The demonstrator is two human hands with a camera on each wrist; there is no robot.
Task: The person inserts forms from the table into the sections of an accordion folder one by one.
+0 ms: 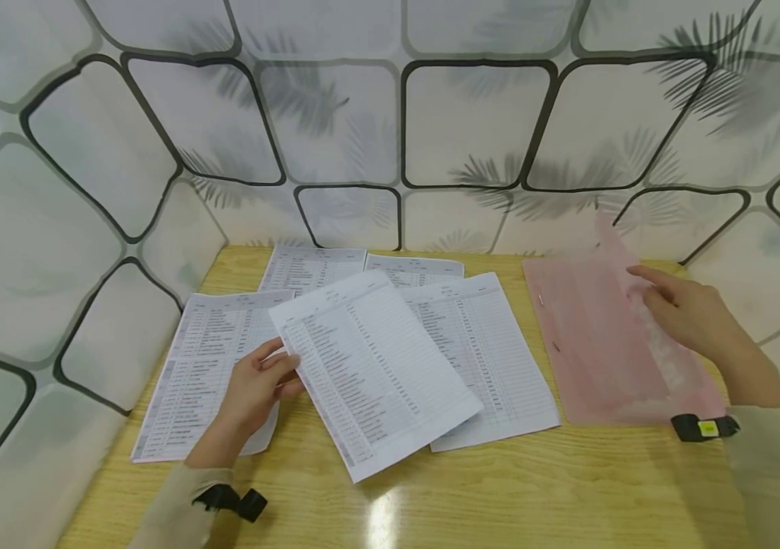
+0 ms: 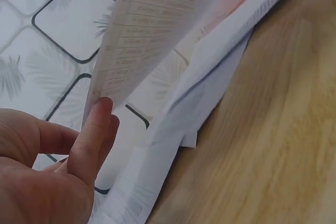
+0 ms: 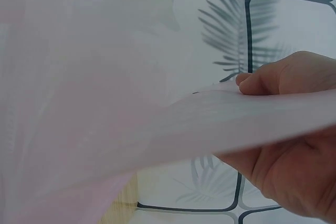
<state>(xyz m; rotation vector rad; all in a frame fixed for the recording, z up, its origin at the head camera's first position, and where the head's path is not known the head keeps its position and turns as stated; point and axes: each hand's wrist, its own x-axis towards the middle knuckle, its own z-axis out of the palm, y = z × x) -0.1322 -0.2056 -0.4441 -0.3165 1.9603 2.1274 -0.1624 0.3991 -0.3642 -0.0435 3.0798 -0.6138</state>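
Note:
My left hand (image 1: 252, 393) pinches a printed sheet (image 1: 376, 374) by its left edge, holding it raised and tilted over other papers. In the left wrist view the thumb and fingers of the left hand (image 2: 58, 166) grip the edge of that sheet (image 2: 142, 30). At the right, a pink translucent folder (image 1: 585, 358) lies on the table. My right hand (image 1: 694, 320) holds up its thin top cover. The right wrist view shows that cover (image 3: 131, 124) between the thumb and the fingers of the right hand (image 3: 289, 174). Folder contents cannot be made out.
Printed sheets lie on the wooden table (image 1: 499, 488): one at the left (image 1: 184, 381), one at the right (image 1: 499, 366), and two behind, a left one (image 1: 307, 267) and a right one (image 1: 424, 267). A patterned wall (image 1: 335, 114) encloses the back and sides.

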